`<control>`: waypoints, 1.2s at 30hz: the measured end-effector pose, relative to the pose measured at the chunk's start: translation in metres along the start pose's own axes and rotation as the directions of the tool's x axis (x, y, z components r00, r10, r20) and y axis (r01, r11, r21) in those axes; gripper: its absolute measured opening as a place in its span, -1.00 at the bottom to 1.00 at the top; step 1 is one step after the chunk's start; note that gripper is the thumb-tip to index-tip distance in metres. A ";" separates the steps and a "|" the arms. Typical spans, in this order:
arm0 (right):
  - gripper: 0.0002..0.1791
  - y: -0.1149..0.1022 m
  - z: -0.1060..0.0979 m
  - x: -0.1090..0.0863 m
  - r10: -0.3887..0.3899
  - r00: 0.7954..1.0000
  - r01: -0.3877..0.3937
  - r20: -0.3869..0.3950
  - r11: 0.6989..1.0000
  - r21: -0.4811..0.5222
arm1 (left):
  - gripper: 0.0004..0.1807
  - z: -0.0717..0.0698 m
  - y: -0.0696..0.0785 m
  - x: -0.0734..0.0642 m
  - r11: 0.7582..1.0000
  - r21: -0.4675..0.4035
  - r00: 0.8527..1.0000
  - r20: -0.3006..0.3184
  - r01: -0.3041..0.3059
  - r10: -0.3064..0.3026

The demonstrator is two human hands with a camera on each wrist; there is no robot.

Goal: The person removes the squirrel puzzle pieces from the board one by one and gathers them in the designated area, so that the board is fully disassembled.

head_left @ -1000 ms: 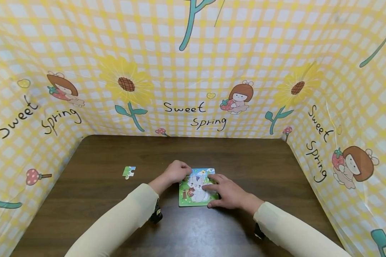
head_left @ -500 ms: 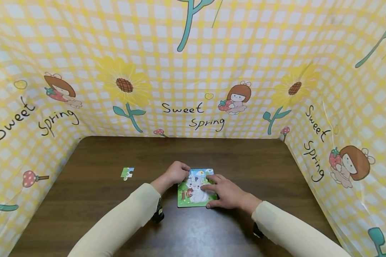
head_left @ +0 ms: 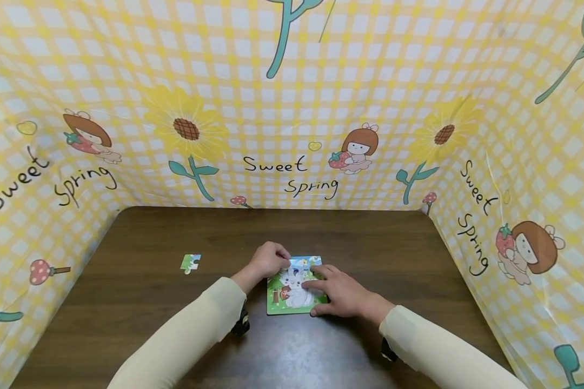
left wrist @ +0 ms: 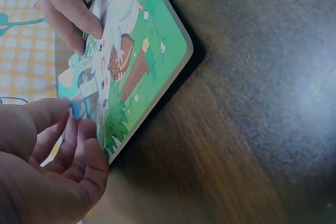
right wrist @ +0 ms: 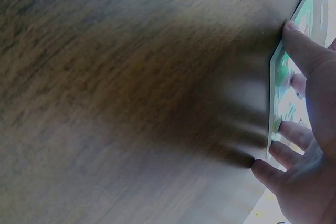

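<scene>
A square jigsaw puzzle (head_left: 292, 305) with a white cartoon animal on green lies on the table. At its far left corner my left hand (head_left: 267, 260) pinches a puzzle piece (left wrist: 80, 96) of pale blue and white between thumb and fingertips, low over the picture. Part of that piece is hidden by the fingers. My right hand (head_left: 343, 292) lies spread across the puzzle's right side, one finger reaching onto the animal and the thumb (right wrist: 295, 38) at the near edge. A loose green, white and blue puzzle piece (head_left: 188, 263) sits apart on the left of the table.
The brown wooden table (head_left: 141, 302) has a yellow checked cloth (head_left: 292, 124) with printed flowers and figures standing around its back and sides. A dark wrist camera (head_left: 241, 323) is strapped under the left sleeve.
My left fingertips have shifted slightly right over the puzzle's far left corner, with the piece. The right hand stays in place on the puzzle. The head view has turned a little.
</scene>
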State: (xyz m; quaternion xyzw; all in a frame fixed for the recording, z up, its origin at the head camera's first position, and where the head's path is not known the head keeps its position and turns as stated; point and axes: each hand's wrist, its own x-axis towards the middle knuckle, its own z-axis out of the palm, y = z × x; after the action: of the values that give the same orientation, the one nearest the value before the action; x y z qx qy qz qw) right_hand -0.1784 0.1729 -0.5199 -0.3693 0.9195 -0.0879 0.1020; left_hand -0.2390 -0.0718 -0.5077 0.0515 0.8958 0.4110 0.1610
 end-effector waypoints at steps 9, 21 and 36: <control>-0.25 -0.002 -0.002 0.000 0.013 1.000 -0.013 0.005 1.000 -0.001 | -0.92 0.000 0.000 -0.005 0.996 -0.088 1.000 0.014 -0.014 0.016; -0.24 -0.005 -0.003 0.002 0.010 1.000 -0.010 0.006 1.000 -0.006 | -0.87 -0.032 -0.020 -0.010 0.988 -0.151 0.998 -0.055 -0.040 0.032; -0.24 -0.006 -0.003 0.001 0.028 1.000 -0.028 0.011 1.000 -0.001 | -0.80 -0.125 -0.089 -0.030 1.000 -0.018 0.997 -0.083 0.004 -0.006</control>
State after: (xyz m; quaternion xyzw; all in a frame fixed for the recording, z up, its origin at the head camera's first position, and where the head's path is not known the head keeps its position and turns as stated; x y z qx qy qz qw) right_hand -0.1762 0.1682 -0.5161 -0.3568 0.9241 -0.0839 0.1079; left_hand -0.2485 -0.2269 -0.4906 0.0308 0.8982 0.4203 0.1252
